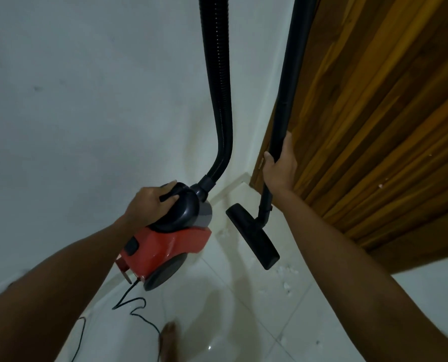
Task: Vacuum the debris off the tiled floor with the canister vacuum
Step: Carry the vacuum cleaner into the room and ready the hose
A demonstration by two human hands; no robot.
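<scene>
Gripping the black handle on top of the vacuum, your left hand has its fingers curled over that handle, and the red and black canister hangs tilted above the floor, close to the white wall. Your right hand is wrapped round the black wand, thumb on the left side and fingers clamped behind it. The wand runs down to the nozzle, which sits angled just above the tiles near the corner. A ribbed hose rises from the front of the canister and leaves the top of the picture, beside the wand. A thin black cord trails from the rear of the canister and loops across the tiles. White debris lies scattered on the floor just below and right of the nozzle, along the foot of the wooden door. A bare foot shows at the bottom edge.
</scene>
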